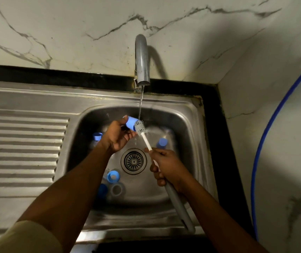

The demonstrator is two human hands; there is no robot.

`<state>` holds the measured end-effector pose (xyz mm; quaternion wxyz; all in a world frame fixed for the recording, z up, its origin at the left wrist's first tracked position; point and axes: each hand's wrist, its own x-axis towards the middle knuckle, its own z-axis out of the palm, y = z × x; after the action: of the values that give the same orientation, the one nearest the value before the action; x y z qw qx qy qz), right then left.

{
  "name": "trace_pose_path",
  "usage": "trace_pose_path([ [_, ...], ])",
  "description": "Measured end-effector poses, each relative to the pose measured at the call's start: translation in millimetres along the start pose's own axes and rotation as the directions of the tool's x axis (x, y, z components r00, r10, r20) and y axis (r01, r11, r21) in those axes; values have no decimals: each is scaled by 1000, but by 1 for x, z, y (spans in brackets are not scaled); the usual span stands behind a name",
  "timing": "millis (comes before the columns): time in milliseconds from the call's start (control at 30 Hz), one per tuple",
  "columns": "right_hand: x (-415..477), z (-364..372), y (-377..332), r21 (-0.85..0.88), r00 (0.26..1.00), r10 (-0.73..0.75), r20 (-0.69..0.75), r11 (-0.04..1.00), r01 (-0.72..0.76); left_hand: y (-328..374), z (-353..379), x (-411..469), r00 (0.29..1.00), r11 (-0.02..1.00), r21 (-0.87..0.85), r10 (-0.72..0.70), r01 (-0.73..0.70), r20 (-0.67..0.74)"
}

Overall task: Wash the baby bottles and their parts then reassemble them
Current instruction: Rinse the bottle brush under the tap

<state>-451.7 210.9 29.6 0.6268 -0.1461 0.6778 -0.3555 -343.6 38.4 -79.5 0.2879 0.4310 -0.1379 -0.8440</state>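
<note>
My left hand (116, 136) grips a light blue bottle part (131, 123) over the sink basin, under a thin stream of water. My right hand (166, 167) grips the handle of a bottle brush (142, 127), whose grey bristle head presses against the open end of that part. Other blue parts lie in the basin: a cap (97, 136) at the left, a bottle with a blue top (162, 142) at the right, and a ring (112, 175), a darker blue piece (102, 190) and a grey ring (117, 189) near the front.
The steel sink (186, 125) has a drain (133, 161) at its middle and a ribbed draining board (22, 148) on the left. A grey tap (142, 59) runs above. Marble walls stand behind and at the right, where a blue hose (266, 136) hangs.
</note>
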Motion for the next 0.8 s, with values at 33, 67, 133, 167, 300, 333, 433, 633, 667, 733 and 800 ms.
trace_pose_path([
  [33, -5, -1, -5, 33, 1000, 9, 24, 999, -10, 1, 6, -2, 998, 1000, -17, -25, 26, 50],
  [67, -7, -2, -11, 99, 997, 35, 67, 994, -42, 1, 13, -5, 993, 998, -45, -43, 48, 109],
  [133, -10, -8, -26, 359, 966, 82, 246, 918, -169, 3, 32, -15, 972, 993, -89, -59, 82, 229],
  [167, -11, -10, -33, 495, 934, 78, 348, 831, -254, 5, 41, -20, 959, 989, -114, -57, 92, 277],
  [300, -14, -18, -45, 542, 935, 7, 355, 813, -212, 25, 69, -25, 946, 983, -177, 10, 50, 323],
  [333, -12, -18, -44, 386, 974, -2, 227, 918, -88, 30, 74, -25, 957, 996, -93, 21, 6, 289],
  [433, -3, -21, -39, -611, 927, -344, -147, 769, 188, 37, 89, -25, 981, 939, 286, 181, -192, 62],
  [633, 2, -9, -53, -830, 846, -522, -107, 516, 213, 52, 95, -29, 966, 922, 301, 258, -243, -12],
  [667, -1, -10, -53, -723, 878, -470, -89, 636, 268, 55, 89, -31, 973, 930, 293, 231, -222, 2],
  [733, -8, -13, -56, -218, 978, -210, 3, 954, 206, 59, 74, -34, 986, 963, 215, 150, -162, 68],
  [800, -17, -14, -60, 200, 960, -47, 275, 980, -9, 58, 68, -38, 979, 992, 62, 97, -110, 179],
])
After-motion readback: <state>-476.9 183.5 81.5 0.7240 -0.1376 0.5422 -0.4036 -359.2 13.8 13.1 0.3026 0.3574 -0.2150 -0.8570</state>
